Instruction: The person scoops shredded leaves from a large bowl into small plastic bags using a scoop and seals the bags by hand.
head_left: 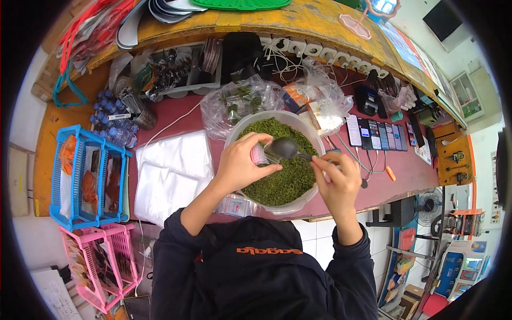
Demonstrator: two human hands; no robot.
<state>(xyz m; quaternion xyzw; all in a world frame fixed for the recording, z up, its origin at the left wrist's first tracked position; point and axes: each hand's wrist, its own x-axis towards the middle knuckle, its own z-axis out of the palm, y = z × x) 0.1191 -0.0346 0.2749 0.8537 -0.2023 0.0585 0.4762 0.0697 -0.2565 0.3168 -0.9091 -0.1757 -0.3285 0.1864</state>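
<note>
A round, whitish plastic tub (pixel 232 140) stands on the table, holding finely chopped dried green leaves (pixel 282 184). Above its left side, my left hand (pixel 241 162) is curled around a small clear plastic bag (pixel 259 154), thumb and fingers at its mouth. My right hand (pixel 340 176) pinches the handle of a dark spoon (pixel 284 148) over the tub. The spoon's bowl points left and reaches the bag's opening, overlapping it in this view.
Stacked clear plastic bags (pixel 173 176) lie left of the tub, beside a blue basket (pixel 65 181) and a pink basket (pixel 96 234). Behind are a bag of leaves (pixel 242 101) and a power strip (pixel 314 49). Several phones (pixel 376 134) with cables lie right.
</note>
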